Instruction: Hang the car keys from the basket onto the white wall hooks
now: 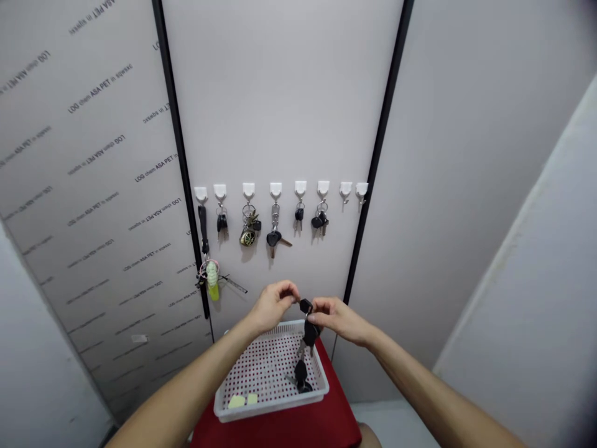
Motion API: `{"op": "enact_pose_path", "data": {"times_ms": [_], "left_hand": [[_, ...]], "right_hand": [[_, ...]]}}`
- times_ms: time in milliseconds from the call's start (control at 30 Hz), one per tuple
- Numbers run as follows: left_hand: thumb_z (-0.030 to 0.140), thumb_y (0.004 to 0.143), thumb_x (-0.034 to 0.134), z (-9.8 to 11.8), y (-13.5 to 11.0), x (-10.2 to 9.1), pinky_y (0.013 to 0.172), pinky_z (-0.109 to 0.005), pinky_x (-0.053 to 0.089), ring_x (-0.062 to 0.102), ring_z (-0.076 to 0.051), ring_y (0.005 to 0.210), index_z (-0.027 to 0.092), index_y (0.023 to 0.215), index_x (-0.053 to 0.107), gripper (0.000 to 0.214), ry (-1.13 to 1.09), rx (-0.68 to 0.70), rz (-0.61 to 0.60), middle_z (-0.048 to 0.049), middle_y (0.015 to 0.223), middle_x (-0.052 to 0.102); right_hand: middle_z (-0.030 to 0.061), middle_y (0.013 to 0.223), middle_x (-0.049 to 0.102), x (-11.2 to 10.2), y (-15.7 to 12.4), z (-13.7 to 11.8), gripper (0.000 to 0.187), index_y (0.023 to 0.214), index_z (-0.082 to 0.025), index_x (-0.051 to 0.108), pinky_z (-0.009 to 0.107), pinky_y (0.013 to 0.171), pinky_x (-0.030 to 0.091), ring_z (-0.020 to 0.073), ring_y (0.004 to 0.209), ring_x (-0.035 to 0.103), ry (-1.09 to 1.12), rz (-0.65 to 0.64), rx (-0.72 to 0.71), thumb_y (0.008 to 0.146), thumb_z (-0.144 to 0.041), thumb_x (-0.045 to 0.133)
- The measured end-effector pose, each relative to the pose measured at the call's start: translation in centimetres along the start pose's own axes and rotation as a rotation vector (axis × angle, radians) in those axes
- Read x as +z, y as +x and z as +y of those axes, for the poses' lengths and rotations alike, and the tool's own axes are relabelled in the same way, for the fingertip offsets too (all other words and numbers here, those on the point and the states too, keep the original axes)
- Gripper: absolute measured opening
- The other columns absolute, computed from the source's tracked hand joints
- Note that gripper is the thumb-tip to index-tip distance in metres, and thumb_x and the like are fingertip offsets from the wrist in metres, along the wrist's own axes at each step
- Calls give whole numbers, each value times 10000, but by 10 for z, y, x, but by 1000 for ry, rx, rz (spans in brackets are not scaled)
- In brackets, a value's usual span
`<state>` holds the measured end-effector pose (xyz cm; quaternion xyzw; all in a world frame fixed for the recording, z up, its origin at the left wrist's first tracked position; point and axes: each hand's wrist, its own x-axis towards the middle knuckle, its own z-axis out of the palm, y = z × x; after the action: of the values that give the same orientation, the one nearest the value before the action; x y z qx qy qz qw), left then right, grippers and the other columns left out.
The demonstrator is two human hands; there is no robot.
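Note:
A bunch of black-headed keys hangs from the fingers of my right hand, above the right side of a white plastic basket. My left hand pinches at a black-headed key at the top of that bunch; its blade is hidden by the fingers. Another set of black-headed keys lies in the basket's front right part. Two pale yellow pieces rest in its front left corner.
White hooks run in a row across the pale panel. Most carry keys, such as a bunch with a round fob and a black strap at far left. The two rightmost hooks hold nothing. A red surface supports the basket.

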<state>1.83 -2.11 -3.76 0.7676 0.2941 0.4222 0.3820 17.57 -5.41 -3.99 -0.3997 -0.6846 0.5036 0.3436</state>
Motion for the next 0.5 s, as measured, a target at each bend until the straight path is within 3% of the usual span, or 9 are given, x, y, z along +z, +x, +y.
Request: {"op": "enact_pose_path", "data": {"times_ms": [67,133,300,400,500], "left_hand": [[83,601,392,1,-1,-4,588,-188,355,428,-72,590,141,615,459,89,-28,-3,-20,25,590,460],[87,599,400,3,-3,-7,593,-194,354,431,-76,597,140,616,467,87,10,-4,-4,21,595,469],[93,579,438,11,2,-2,663,-225,362,466,-108,726,156,790,497,228,132,-1,53,-19,781,528],[110,589,442,24,15,4,728,-258,358,438,-134,865,190,996,410,416,163,82,71,-48,1017,457],[163,607,444,45,35,11,788,-299,335,399,-159,944,187,1099,308,510,237,198,48,-64,1123,374]], "right_hand": [[-41,481,452,-2,0,-3,149,585,-125,458,189,479,327,47,457,410,-31,-8,20,609,-267,496],[-47,440,434,-6,2,-7,149,562,-127,463,181,441,307,44,421,391,-74,64,17,608,-266,492],[-48,424,431,-24,12,-27,164,569,-135,482,188,424,316,46,395,379,-133,447,-93,604,-294,483],[-32,458,467,-39,19,-51,169,587,-135,510,197,452,348,56,427,410,-192,583,-189,592,-303,495],[-24,473,485,-56,26,-77,158,580,-133,524,197,441,362,56,424,418,-262,729,-294,574,-290,511]]}}
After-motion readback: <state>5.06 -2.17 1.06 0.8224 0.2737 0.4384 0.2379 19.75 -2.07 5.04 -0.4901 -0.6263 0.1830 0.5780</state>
